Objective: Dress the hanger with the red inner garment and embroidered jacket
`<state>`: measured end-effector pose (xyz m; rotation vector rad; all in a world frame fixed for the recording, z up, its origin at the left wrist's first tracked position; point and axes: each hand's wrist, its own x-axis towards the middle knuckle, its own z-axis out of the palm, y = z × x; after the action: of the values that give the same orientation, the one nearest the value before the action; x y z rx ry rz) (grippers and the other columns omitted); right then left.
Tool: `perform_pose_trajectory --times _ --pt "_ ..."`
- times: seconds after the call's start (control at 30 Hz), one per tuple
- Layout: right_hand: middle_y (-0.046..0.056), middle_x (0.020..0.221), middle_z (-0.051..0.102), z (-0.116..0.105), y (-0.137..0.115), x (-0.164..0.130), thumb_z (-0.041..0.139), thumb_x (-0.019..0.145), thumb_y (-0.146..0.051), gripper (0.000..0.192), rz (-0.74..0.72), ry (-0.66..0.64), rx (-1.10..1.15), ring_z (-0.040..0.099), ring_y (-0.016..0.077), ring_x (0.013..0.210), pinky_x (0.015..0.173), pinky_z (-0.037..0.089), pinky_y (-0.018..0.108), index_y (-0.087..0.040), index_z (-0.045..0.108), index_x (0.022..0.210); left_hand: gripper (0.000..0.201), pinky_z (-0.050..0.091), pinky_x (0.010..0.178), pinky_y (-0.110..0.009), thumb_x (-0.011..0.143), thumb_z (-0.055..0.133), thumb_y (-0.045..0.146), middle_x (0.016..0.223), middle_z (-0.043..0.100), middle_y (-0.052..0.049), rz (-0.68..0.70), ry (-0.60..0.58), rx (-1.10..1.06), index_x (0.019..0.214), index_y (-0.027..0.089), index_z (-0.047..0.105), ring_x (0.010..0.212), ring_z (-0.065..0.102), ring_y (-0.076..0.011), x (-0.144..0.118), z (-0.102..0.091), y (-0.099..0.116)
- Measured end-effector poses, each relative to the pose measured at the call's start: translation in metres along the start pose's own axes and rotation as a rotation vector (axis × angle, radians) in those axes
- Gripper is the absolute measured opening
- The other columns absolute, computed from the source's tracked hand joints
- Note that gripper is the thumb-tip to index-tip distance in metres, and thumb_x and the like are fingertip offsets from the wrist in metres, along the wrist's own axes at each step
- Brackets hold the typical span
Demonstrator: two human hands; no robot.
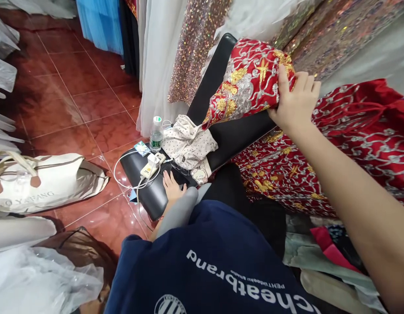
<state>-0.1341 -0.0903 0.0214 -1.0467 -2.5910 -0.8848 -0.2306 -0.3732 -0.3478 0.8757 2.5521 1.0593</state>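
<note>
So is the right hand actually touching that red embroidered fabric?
Touching. The head view shows the right hand with fingers curled over the edge of the red embroidered fabric, gripping it.

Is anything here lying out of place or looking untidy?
Yes. A white paper shopping bag lies tipped on its side on the red tiled floor, and a white charger cable loops loosely off the black padded bench.

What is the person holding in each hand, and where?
The right hand grips the red embroidered cloth at its folded edge. The left hand holds nothing; it rests flat on the black bench.
</note>
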Motion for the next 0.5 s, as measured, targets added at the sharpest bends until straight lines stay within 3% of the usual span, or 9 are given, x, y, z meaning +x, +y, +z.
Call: perform_pose_trajectory --times 0.23,0.5 --pt "0.027 0.144 0.038 -0.0044 0.0003 -0.0002 0.046 0.083 -0.006 0.086 0.013 -0.018 0.014 0.037 0.0316 0.124 0.091 0.026 0.045 -0.01 0.008 0.161 0.097 -0.005 0.126 -0.052 0.082 0.06 0.045 0.165 -0.003 -0.033 -0.03 0.041 -0.001 0.154 -0.002 0.014 0.156 -0.009 -0.0373 -0.0042 0.0003 0.0076" --pt "0.027 0.146 0.036 -0.0062 -0.002 -0.0018 0.045 0.078 -0.004 0.089 0.032 -0.023 0.042 0.037 0.0314 0.127 0.094 0.025 0.046 -0.011 0.011 0.16 0.095 -0.007 0.125 -0.053 0.083 0.058 0.041 0.164 -0.003 -0.033 -0.017 0.071 -0.005 0.154 -0.004 0.013 0.156 -0.008 -0.0374 -0.0068 0.0013 0.0104"
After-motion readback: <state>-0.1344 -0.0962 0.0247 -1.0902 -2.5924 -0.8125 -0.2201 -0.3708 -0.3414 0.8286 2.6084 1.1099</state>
